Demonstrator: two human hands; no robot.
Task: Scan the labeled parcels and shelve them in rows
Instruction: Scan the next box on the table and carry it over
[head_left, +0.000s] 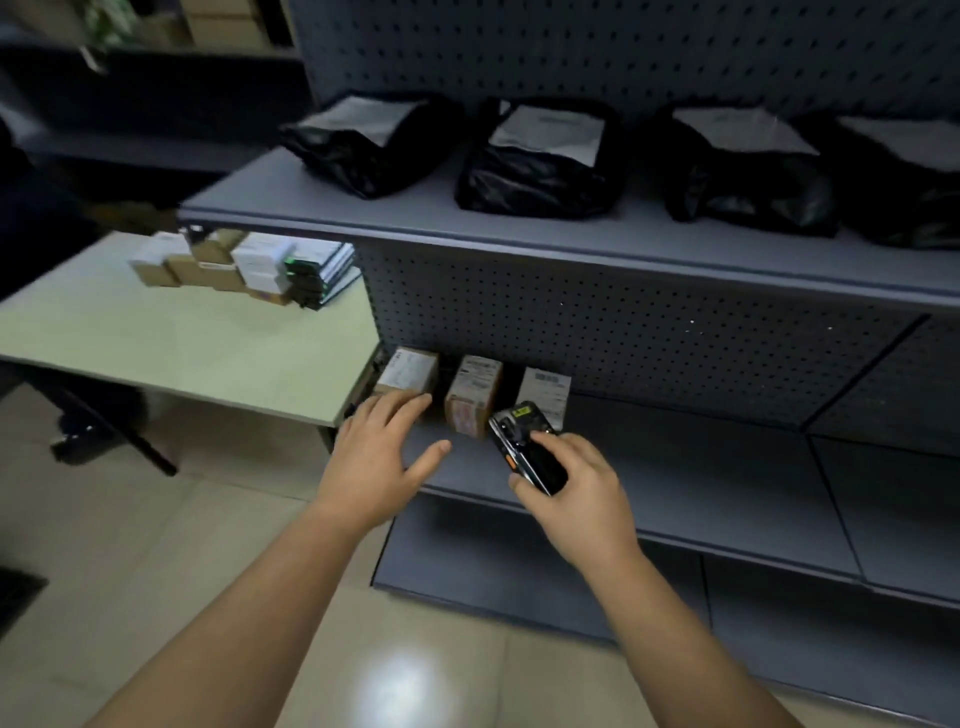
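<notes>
The left hand (376, 452) is reaching out open, fingers straight, its fingertips (422, 400) at the front of the first parcel (408, 371), which is standing in a row with the second parcel (474, 389) and the third parcel (546, 388) at the back of the shelf (675, 467). The right hand (576, 499) is gripping a black scanner (524, 447) just in front of this row.

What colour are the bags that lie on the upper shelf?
The bags are black, each with a white label; the head view shows it.
</notes>
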